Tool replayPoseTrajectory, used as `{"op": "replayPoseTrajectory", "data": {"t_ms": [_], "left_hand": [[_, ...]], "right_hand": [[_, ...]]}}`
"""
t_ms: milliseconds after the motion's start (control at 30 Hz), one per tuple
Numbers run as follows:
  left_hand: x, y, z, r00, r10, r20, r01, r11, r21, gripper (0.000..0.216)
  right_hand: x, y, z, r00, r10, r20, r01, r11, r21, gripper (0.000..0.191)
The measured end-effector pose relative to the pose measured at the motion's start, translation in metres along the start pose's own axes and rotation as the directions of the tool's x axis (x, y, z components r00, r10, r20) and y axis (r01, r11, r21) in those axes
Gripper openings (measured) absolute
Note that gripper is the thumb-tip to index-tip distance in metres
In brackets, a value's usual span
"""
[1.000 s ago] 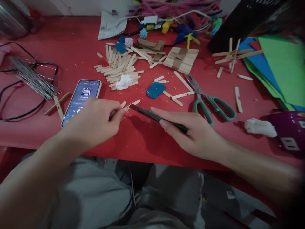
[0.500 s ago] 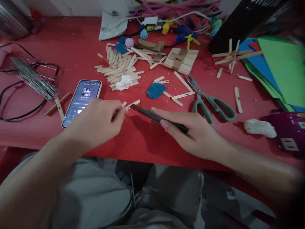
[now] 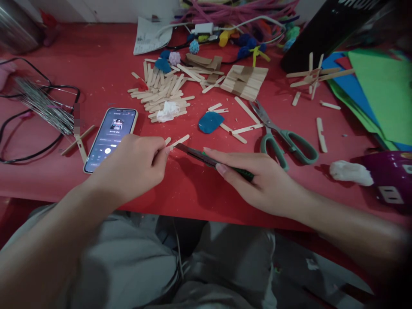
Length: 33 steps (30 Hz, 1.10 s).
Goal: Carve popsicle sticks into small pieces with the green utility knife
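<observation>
My left hand (image 3: 143,159) is closed on a wooden craft stick (image 3: 182,140), whose far end pokes out past the fingertips; its other end is hidden. In my right hand (image 3: 254,176) is a utility knife (image 3: 206,158) with a green slider, held between thumb and fingers. The blade points left, its tip at the stick near my left fingertips. Small pale shavings lie around that spot. Beyond the hands sit a blue piece (image 3: 211,122) and several cut craft sticks (image 3: 247,128), some with notches.
A phone (image 3: 111,133) lies beside my left wrist. Green-handled scissors (image 3: 285,137) rest beyond my right hand. Farther back is a pile of craft sticks (image 3: 164,88). At right are coloured sheets (image 3: 383,94) and a purple object (image 3: 389,176); metal wires (image 3: 45,103) lie left.
The knife's tip has shifted very slightly left and down along the stick. Both hands keep nearly the same place and hold.
</observation>
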<state>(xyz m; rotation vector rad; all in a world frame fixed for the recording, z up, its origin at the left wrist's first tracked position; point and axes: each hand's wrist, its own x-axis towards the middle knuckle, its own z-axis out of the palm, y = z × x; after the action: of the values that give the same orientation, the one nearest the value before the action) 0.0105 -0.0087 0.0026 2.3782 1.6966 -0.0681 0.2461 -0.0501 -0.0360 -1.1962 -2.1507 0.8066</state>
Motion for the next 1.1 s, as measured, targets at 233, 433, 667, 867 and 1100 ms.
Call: {"op": "replayPoseTrajectory", "data": {"t_ms": [233,433,667,867,1100], "left_hand": [[-0.0004,-0.0044,-0.0005,1.0,0.003,0.003,-0.003,1.0,-0.029,0.03],[0.0007,-0.0035,0.002,1.0,0.022,-0.011,-0.022,1.0,-0.017,0.032],[0.0001,-0.0027,0.0008,1.0,0.017,-0.023,-0.018,1.0,-0.009,0.03],[0.0003,-0.004,0.0016,0.999,0.033,-0.028,-0.035,0.998,-0.046,0.031],[0.0011,-0.0021,0.0011,1.0,-0.014,0.009,0.014,1.0,0.004,0.028]], "right_hand": [[-0.0001,0.0001,-0.0007,0.999,0.02,-0.025,-0.02,1.0,0.007,0.042],[0.0006,0.0012,0.0002,0.999,0.021,-0.041,-0.022,1.0,-0.014,0.041],[0.0008,0.0009,0.0019,1.0,-0.009,-0.028,0.009,1.0,0.013,0.042],[0.0012,0.0006,0.001,0.999,-0.017,-0.038,0.017,1.0,0.003,0.042],[0.0003,0.0016,0.001,1.0,-0.026,-0.018,0.026,1.0,-0.003,0.044]]}}
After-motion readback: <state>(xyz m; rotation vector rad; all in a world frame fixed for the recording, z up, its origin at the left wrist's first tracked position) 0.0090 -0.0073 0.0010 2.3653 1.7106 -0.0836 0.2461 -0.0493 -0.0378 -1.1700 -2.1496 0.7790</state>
